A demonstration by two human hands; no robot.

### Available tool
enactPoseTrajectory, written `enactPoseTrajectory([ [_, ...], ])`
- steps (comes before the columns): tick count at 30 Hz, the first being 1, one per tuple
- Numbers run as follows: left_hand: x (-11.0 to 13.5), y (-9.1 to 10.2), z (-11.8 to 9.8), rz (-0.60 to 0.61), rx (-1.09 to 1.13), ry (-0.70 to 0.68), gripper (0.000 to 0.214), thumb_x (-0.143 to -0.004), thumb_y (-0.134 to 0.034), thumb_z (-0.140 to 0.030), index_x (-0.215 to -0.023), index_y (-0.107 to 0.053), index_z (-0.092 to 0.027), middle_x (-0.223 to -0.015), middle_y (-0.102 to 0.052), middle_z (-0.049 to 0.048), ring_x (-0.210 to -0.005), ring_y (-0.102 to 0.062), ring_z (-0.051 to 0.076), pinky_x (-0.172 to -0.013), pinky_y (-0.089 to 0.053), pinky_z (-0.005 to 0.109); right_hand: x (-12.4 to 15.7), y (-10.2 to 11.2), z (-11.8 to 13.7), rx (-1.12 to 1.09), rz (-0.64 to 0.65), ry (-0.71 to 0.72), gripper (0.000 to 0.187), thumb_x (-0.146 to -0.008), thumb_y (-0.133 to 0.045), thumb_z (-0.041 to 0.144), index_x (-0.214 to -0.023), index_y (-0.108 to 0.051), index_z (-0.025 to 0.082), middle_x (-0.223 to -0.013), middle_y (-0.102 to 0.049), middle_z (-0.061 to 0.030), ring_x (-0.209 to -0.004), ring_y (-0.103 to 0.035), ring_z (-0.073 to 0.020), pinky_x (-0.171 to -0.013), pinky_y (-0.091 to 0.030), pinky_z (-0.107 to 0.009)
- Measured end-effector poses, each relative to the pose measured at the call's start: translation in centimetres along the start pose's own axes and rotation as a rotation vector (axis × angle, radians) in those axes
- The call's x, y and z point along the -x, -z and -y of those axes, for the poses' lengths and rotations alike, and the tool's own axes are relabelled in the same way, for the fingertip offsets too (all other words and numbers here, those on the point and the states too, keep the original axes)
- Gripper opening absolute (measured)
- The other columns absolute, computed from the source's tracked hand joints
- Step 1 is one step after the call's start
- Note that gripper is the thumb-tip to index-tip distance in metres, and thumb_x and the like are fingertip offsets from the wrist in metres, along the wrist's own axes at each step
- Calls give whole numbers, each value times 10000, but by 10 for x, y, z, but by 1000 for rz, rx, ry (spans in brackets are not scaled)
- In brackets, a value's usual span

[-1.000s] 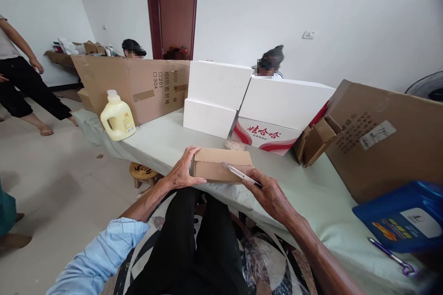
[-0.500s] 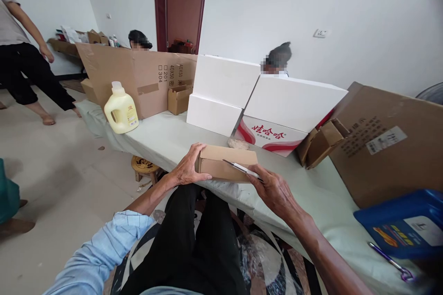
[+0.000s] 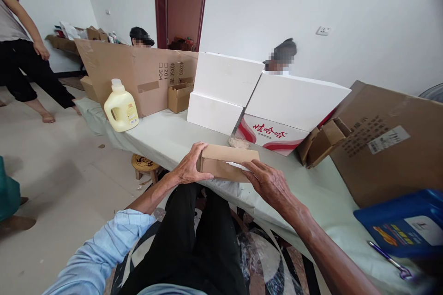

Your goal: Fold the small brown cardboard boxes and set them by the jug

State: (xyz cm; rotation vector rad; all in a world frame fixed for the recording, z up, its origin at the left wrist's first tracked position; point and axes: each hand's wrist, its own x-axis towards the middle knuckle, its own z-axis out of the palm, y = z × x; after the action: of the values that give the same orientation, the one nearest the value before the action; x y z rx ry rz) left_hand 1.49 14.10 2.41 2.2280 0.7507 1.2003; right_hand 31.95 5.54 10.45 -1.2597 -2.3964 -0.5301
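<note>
A small brown cardboard box (image 3: 230,153) rests at the near edge of the cloth-covered table (image 3: 162,143). My left hand (image 3: 190,166) grips its left end, with the thumb on the near side and the fingers over the top. In my right hand (image 3: 268,179) is a slim white pen-like tool (image 3: 237,165), closed between thumb and fingers. Its thin tip points left, over the side of the box facing me; whether it touches the cardboard I cannot tell. My fingers hide the tool's rear part. A crumpled clear wrapper (image 3: 238,142) lies just behind the box.
White boxes (image 3: 224,78) stand stacked at the back, beside a printed carton (image 3: 273,134). A yellow jug (image 3: 121,108) is at left. Far right are a large cardboard sheet (image 3: 391,143), a blue container (image 3: 398,228) and a purple-ended metal tool (image 3: 389,258). Other people are beyond.
My right hand has shifted slightly left and turned over the white tool, so less of the tool shows. My left hand and the box stay nearly in place.
</note>
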Motion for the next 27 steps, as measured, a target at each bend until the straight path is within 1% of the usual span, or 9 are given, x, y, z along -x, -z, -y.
enactPoseTrajectory([
  [2,0,0,0,-2,-6,-6,1122,-738,-969,-483,-1641,-352,-235,-1621,-430,197,-1551,-435,438,-1294,-419,647,1,2,1,9,-7,15,430,-1221,-337,383,-1180,-726,202,-951,-738,-77,-806,-704,-208,-637,-381,-323],
  [5,0,1,0,2,-4,-1,1120,-742,-964,-496,-1644,-350,-245,-1621,-431,194,-1549,-439,439,-1289,-424,651,1,5,1,31,4,26,439,-1225,-334,382,-1153,-731,209,-913,-718,-72,-788,-689,-202,-618,-343,-324],
  [9,0,1,-1,11,0,8,1127,-736,-969,-500,-1642,-347,-247,-1624,-426,194,-1546,-442,438,-1272,-447,649,2,7,0,47,7,44,400,-1225,-364,368,-1190,-731,213,-899,-705,-67,-814,-687,-199,-620,-322,-324],
  [12,0,1,-1,9,1,3,1135,-729,-978,-486,-1641,-346,-246,-1627,-424,195,-1549,-442,439,-1275,-444,649,3,8,0,69,-22,48,405,-1227,-362,357,-1150,-729,205,-889,-697,-63,-813,-681,-196,-628,-322,-329],
  [16,1,1,0,36,-3,-3,1189,-698,-1002,-488,-1656,-338,-252,-1642,-414,198,-1576,-413,451,-1291,-426,651,-1,9,3,85,-1,60,351,-1212,-403,309,-1106,-721,206,-898,-691,-62,-828,-670,-195,-629,-307,-329],
  [18,1,1,0,51,-9,-4,1217,-680,-1015,-472,-1663,-333,-250,-1648,-409,202,-1586,-402,454,-1295,-424,646,-5,10,5,93,11,73,326,-1201,-426,278,-1075,-717,207,-891,-687,-62,-825,-657,-193,-637,-301,-326],
  [22,0,1,-1,41,-26,0,1224,-660,-1021,-406,-1663,-337,-253,-1643,-418,198,-1574,-419,449,-1293,-426,639,-10,13,8,130,28,83,332,-1188,-424,242,-1006,-700,206,-850,-668,-55,-766,-613,-182,-635,-278,-329],
  [27,-1,1,-4,40,-21,18,1225,-650,-1016,-371,-1666,-338,-276,-1618,-442,178,-1527,-473,437,-1257,-470,633,-6,18,4,156,39,69,334,-1168,-416,201,-986,-696,214,-855,-666,-62,-779,-611,-188,-627,-262,-345],
])
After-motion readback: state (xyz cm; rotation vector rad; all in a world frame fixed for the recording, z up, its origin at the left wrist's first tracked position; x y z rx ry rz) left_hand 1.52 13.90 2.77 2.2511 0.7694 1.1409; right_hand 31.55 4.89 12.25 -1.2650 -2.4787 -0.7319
